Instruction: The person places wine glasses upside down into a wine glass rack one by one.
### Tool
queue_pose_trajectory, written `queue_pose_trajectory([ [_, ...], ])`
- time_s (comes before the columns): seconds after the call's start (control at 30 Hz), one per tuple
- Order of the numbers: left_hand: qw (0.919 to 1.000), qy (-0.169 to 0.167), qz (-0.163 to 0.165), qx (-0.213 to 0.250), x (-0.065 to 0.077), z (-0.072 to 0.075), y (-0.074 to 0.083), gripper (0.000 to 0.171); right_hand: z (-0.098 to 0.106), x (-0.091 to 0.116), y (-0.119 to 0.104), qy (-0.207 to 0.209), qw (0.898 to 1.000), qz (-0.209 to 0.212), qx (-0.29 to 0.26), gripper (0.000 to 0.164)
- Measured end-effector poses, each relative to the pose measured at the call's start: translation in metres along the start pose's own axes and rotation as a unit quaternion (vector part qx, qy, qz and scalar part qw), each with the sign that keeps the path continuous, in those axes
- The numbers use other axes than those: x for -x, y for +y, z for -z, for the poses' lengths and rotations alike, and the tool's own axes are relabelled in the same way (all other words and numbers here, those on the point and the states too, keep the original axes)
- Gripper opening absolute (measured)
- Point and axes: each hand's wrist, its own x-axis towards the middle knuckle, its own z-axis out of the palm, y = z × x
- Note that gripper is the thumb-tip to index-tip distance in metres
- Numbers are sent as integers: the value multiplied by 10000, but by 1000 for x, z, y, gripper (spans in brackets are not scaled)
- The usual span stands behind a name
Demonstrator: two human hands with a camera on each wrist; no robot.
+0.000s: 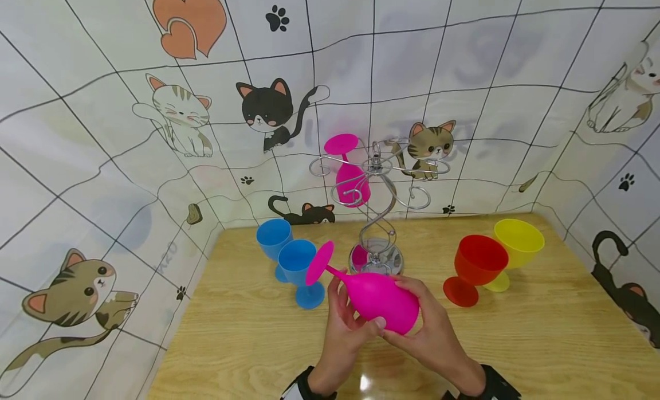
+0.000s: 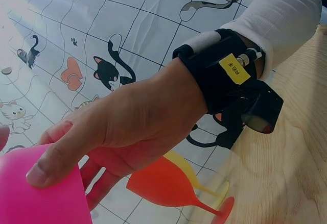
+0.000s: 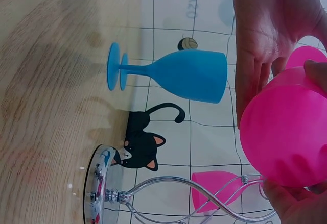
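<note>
Pink cup (image 1: 384,300) tilted above the table (image 1: 232,342), left hand (image 1: 346,325) and right hand (image 1: 438,331) both gripping its bowl, foot (image 1: 319,263) whole in head view, partly hidden in right wrist view, metal rack (image 1: 377,166) beyond, some room before red cup (image 1: 482,261), table's back edge along wall (image 1: 402,50).

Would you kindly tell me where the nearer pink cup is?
In the head view, the nearer pink cup is held tilted between the left hand and right hand, in front of the metal stand and right of the blue cups.
</note>
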Motion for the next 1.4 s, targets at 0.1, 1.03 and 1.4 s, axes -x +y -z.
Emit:
queue_pose_trajectory([
  [0.1, 10000, -12, -40, -18, 0, -1, -2, 88, -1, -1, 0, -30, 9999, 134, -49, 83],
  [1.03, 9991, 198, -100, -373, -2, 1, -13, 81, -7, -1, 1, -412, 9967, 515, 465, 114],
  [1.4, 9902, 82, -458, -1315, -7, 10, -10, 83, 2, -3, -5, -483, 9978, 282, 350, 116],
])
